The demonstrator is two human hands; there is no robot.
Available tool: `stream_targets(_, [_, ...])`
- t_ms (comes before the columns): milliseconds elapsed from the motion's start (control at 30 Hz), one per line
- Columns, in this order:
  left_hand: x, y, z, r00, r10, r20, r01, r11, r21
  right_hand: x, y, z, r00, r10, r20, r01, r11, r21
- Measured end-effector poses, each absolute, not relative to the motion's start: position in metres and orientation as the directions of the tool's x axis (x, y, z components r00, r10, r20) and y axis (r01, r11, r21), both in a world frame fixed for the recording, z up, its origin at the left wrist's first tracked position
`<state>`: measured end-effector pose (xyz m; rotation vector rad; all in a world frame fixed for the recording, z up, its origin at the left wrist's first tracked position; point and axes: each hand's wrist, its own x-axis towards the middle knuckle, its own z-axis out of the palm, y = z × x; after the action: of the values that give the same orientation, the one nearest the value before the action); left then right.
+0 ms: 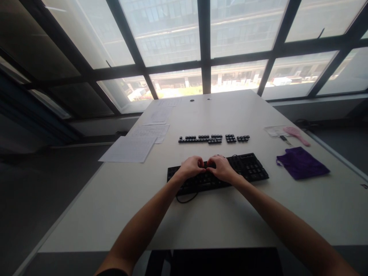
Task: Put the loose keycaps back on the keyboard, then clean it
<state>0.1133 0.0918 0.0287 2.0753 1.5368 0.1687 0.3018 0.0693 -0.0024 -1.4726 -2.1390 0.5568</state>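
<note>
- Black cable [186, 201] loops out onto the white bench [218, 226] from the keyboard's near edge.
- Black keyboard [250, 168] lies slightly askew under both hands.
- Left hand [192, 167] and right hand [220, 168] meet over its middle, each grip curled, fingertips close together; I cannot tell whether either pinches anything.
- Purple cloth pouch [305, 163] lies to the right, papers [129, 148] to the left.
- Black keycaps [201, 139] sit grouped beyond the keyboard.
- Pink brush [296, 135] lies beyond the pouch.

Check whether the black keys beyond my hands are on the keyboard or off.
Off: the black keys lie on the white table beyond the keyboard, with a bare strip between.
</note>
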Motion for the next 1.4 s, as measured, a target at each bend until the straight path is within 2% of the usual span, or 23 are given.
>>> stream_targets(133, [0.118, 0.093, 0.033, 0.321, 0.913, -0.252, 0.882, -0.191, 0.430, 0.301, 0.069, 0.000, -0.300, 0.942, 0.150, 0.763, 0.331, -0.555])
stream_targets(633, [0.117, 0.091, 0.039, 0.321, 0.903, -0.285, 0.893, -0.188, 0.409, 0.293, 0.068, 0.012, -0.281, 0.960, 0.021, 0.865, 0.263, -0.428])
stream_targets(700, [0.115, 0.095, 0.040, 0.340, 0.894, -0.292, 0.883, -0.197, 0.426, 0.293, 0.067, 0.011, -0.277, 0.961, 0.027, 0.861, 0.260, -0.436])
stream_targets(767, [0.112, 0.103, 0.038, 0.396, 0.869, -0.298, 0.841, -0.213, 0.497, 0.295, 0.069, 0.012, -0.284, 0.958, 0.031, 0.842, 0.265, -0.471])
stream_targets(867, [0.114, 0.126, 0.032, 0.423, 0.893, -0.155, 0.765, -0.260, 0.589, 0.302, 0.081, 0.012, -0.269, 0.961, 0.066, 0.791, 0.259, -0.554])
stream_targets(933, [0.122, 0.144, 0.026, 0.355, 0.935, -0.007, 0.774, -0.289, 0.563, 0.309, 0.097, 0.012, -0.196, 0.973, 0.119, 0.801, 0.229, -0.554])
stream_targets(1033, [0.140, 0.167, 0.017, 0.291, 0.951, 0.105, 0.810, -0.303, 0.501, 0.320, 0.125, 0.010, -0.098, 0.979, 0.179, 0.880, 0.169, -0.443])
stream_targets(1200, [0.163, 0.186, 0.008, 0.300, 0.933, 0.200, 0.853, -0.356, 0.381, 0.322, 0.159, 0.005, -0.142, 0.972, 0.187, 0.949, 0.188, -0.255])
stream_targets(1400, [0.168, 0.194, 0.001, 0.329, 0.915, 0.234, 0.874, -0.389, 0.291, 0.319, 0.172, 0.000, -0.219, 0.955, 0.199, 0.951, 0.255, -0.176])
